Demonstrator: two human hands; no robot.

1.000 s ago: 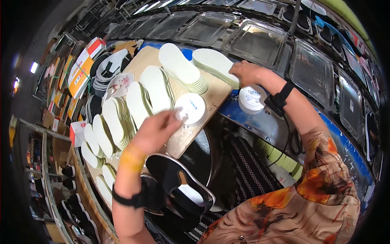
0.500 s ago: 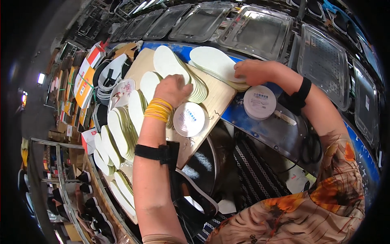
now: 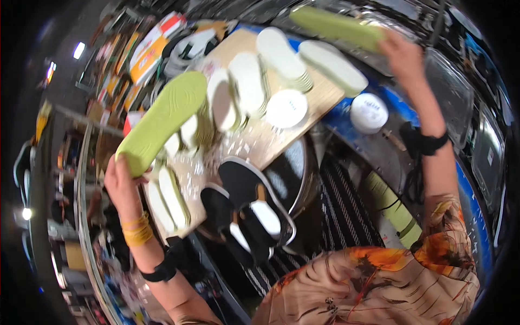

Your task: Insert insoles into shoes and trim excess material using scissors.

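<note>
In my left hand (image 3: 125,187) is one end of a shoe insole (image 3: 162,122), raised over the left side of the board with its ridged green face showing. My right hand (image 3: 403,59) grips another green insole (image 3: 336,28) by its end, lifted at the far right. Between them, stacks of white-topped insoles (image 3: 249,84) lie in a row on a light wooden board (image 3: 227,51). One round white tub (image 3: 287,108) sits on the board's right side. Black shoes (image 3: 244,187) with white insides rest at the board's near edge, by my lap.
A second white tub (image 3: 369,114) stands on the blue table (image 3: 333,127), beside a small handled tool (image 3: 394,139). Clear plastic trays (image 3: 449,92) line the far right. Shoe boxes (image 3: 149,51) are stacked at the far left, near a metal rack (image 3: 84,179).
Both hands have come up off the insole stacks and moved apart, each now holding an insole with its green face showing. The whole view has shifted and tilted somewhat.
</note>
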